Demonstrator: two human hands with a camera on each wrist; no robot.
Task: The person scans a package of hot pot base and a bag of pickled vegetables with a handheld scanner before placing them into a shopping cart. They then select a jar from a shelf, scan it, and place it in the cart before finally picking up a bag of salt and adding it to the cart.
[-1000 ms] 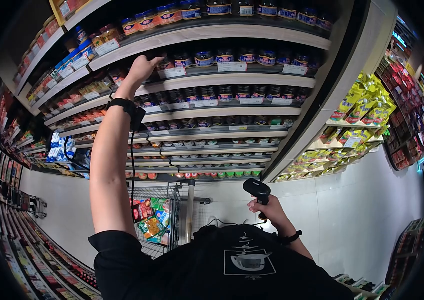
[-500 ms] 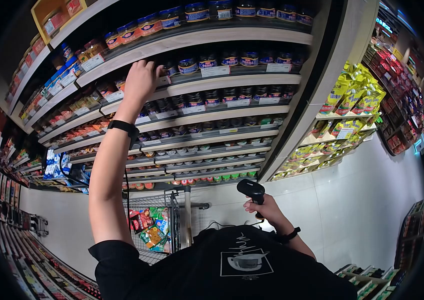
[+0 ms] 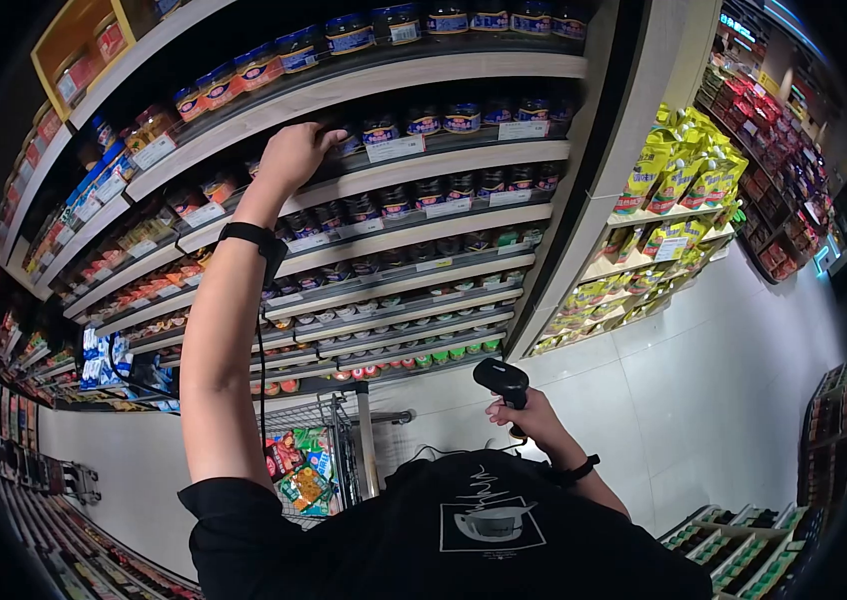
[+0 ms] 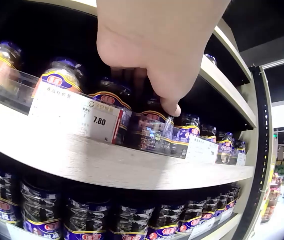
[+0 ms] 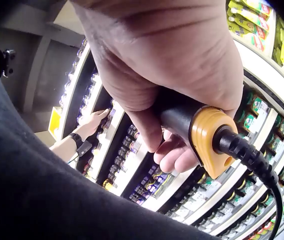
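One upright jar (image 4: 154, 117) stands beneath the nearer left hand (image 3: 294, 156), fingers too hidden to tell a pinch; the right hand (image 3: 536, 415) grips a scanner (image 3: 501, 378).

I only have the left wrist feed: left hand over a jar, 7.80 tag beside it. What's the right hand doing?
Observer: The right hand grips a black handheld barcode scanner.
Operator: Corded or cordless?
Observer: Corded. In the right wrist view a black cable comes out of the yellow end cap on its handle.
Operator: Any container nearby?
Observer: Yes, the head view shows a wire shopping cart with colourful packets in it.
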